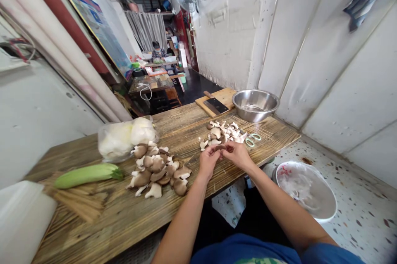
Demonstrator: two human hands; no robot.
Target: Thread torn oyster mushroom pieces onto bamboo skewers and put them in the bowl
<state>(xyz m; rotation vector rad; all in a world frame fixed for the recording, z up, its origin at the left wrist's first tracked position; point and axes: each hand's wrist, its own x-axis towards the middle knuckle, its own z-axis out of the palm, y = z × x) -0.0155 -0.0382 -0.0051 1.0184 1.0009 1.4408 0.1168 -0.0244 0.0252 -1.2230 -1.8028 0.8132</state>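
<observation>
Both my hands meet near the table's front edge, fingers pinched on a brown mushroom (220, 147). My left hand (210, 159) grips it from the left and my right hand (237, 154) from the right. Just beyond them lies a pile of mushroom pieces (228, 132), some with pale undersides up. A larger heap of brown oyster mushrooms (158, 167) sits to the left of my left hand. Scissors with pale green handles (252, 139) rest close to my right hand, their blades hidden or unclear.
Thin wooden skewers (254, 127) lie before a steel bowl (256, 105). A cleaver (216, 105) rests on a cutting board (229, 95). Leftward are a bagged pale vegetable (127, 138), a green squash (88, 174) and more sticks (80, 202). A lined bin (322, 198) stands at right. Another person (158, 52) sits far back.
</observation>
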